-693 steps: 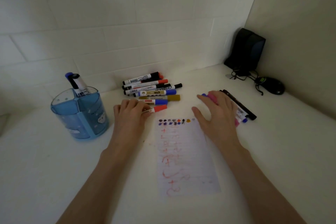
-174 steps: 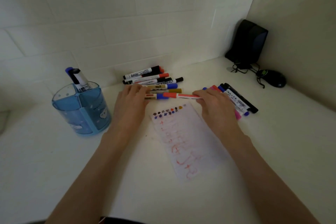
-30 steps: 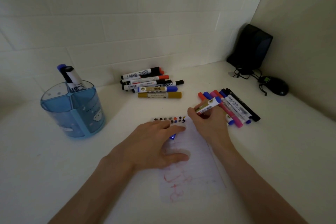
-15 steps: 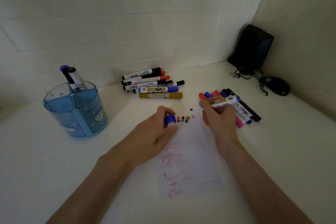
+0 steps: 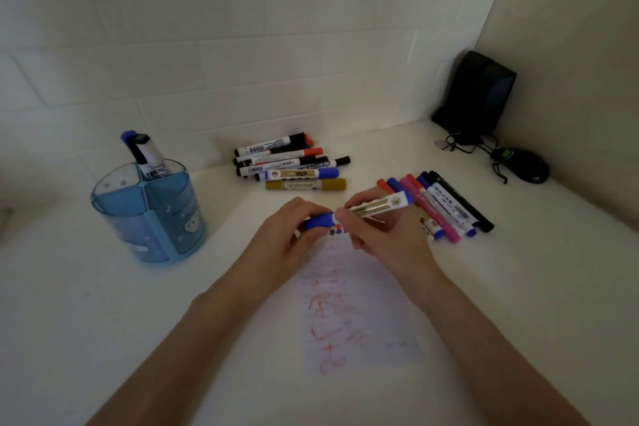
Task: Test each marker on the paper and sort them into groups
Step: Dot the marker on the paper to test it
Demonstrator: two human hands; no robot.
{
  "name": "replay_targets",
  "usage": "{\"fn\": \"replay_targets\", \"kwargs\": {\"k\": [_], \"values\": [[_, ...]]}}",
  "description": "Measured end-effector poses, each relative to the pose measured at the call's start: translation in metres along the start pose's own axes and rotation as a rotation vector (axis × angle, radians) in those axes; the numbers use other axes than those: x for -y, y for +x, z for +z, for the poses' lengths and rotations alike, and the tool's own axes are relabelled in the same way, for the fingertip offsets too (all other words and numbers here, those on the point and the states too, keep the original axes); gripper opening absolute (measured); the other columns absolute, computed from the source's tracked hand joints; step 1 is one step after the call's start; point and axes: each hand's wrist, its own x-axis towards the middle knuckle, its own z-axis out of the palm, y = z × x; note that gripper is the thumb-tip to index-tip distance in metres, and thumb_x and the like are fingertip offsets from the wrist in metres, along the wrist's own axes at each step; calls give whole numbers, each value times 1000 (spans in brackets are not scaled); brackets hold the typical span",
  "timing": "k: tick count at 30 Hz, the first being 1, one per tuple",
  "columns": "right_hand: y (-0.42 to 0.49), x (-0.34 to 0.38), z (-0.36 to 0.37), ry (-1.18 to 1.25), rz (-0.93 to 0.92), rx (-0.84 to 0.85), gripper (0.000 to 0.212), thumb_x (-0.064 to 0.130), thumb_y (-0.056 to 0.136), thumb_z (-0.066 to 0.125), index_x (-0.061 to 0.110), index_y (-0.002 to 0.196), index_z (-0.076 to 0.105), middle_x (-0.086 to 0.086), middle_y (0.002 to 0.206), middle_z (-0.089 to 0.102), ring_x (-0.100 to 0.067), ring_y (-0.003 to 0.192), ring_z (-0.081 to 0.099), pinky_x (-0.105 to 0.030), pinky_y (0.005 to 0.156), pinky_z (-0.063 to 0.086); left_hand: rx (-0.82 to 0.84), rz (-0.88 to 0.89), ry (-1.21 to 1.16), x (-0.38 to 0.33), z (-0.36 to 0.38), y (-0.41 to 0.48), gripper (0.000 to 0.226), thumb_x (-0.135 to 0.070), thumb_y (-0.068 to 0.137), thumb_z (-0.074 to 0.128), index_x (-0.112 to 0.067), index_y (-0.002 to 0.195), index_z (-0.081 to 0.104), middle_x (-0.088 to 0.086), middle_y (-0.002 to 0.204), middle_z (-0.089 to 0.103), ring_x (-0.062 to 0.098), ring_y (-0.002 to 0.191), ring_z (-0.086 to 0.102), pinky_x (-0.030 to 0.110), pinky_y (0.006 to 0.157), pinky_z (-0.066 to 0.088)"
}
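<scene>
My right hand (image 5: pixel 383 235) grips a blue marker (image 5: pixel 383 205) with a gold label, held just above the top of the paper (image 5: pixel 349 301). My left hand (image 5: pixel 287 239) pinches its blue cap (image 5: pixel 320 221), which meets the marker's tip end. The paper carries red scribbles and a row of small coloured test marks, partly hidden by my hands. One pile of markers (image 5: pixel 290 164) lies behind the paper near the wall. A second group of markers (image 5: pixel 439 204) lies to the right of my right hand.
A blue divided pen holder (image 5: pixel 148 211) with two markers in it stands at the left. A black speaker (image 5: pixel 475 97), cables and a black mouse (image 5: pixel 525 168) sit in the back right corner. Tiled wall runs behind the white table.
Half a second ago the cap and the bare marker tip were apart; now my hands have come together and the cap meets the tip over the paper's top edge.
</scene>
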Motion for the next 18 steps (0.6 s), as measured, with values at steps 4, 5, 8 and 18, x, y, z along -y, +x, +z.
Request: {"fn": "replay_targets", "kwargs": {"k": [4,5,8,18], "values": [[2,11,-3,76,155,97,34,47,89,74,17,104,81,-7,87,80,-23,67,73,-24,56,56,26,-18,43,4,-3,-2,22,-25,102,52,-33,122,59,-17,107,58,-2,95,55,9,77,42],[3,14,-7,187,244,114,41,50,95,64,14,103,82,-15,92,80,-29,69,74,-28,57,58,28,-42,55,5,-3,-2,24,-27,102,52,-36,123,58,-22,107,58,-7,95,54,7,77,41],[4,12,-16,180,280,13,42,34,106,50,13,93,84,-17,81,78,-29,58,68,-29,51,55,10,-88,2,3,-3,-2,27,-29,101,55,-38,126,58,-29,104,59,-13,94,55,1,77,40],[6,-8,0,-98,107,-258,28,13,100,62,10,73,63,-5,69,51,3,61,54,-8,52,44,-61,111,156,5,-4,-4,23,-16,100,58,-17,122,66,-10,106,65,-9,91,47,-2,85,33]]}}
